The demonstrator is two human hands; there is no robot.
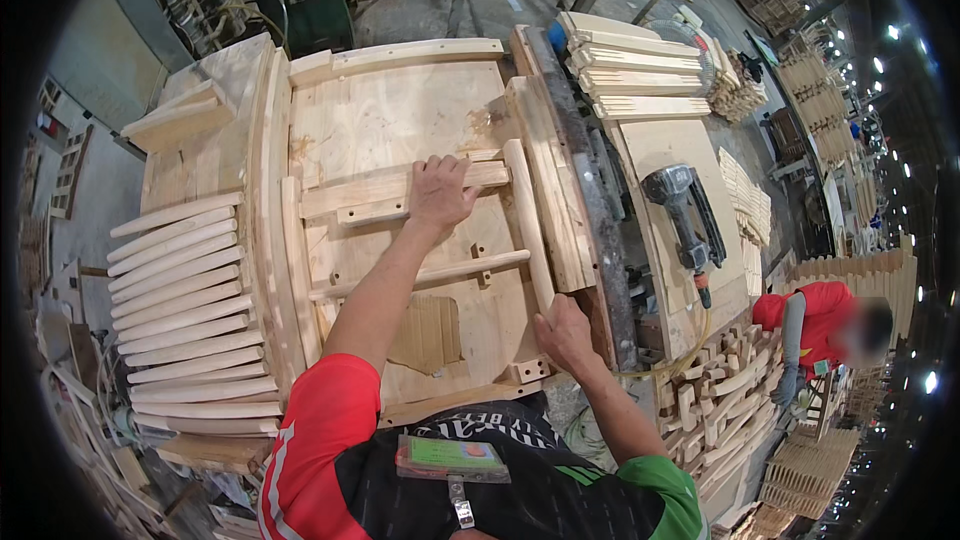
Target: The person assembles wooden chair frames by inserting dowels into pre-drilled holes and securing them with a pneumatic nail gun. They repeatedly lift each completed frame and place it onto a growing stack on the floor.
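Observation:
A plywood work table [400, 120] with wooden border strips lies in front of me. Across it, near the middle, my left hand [440, 192] is closed over a flat wooden rail [350, 197]. A shorter rail with drilled holes [370, 212] lies along its near side. My right hand [568, 333] grips the near end of a rounded wooden leg [528, 215], which stands across the rails' right ends. Between my arms a thin round rung [450, 268] runs to this leg, passing a small drilled block [482, 265]. A cardboard piece [425, 335] lies nearer to me.
Several rounded sticks [190, 300] are lined up at the left. At the right, a pneumatic nail gun [685, 220] rests on a board beside a metal rail [590, 180]. Stacked slats [640, 65] lie beyond. A co-worker in red [815, 330] is by a wood pile [720, 410].

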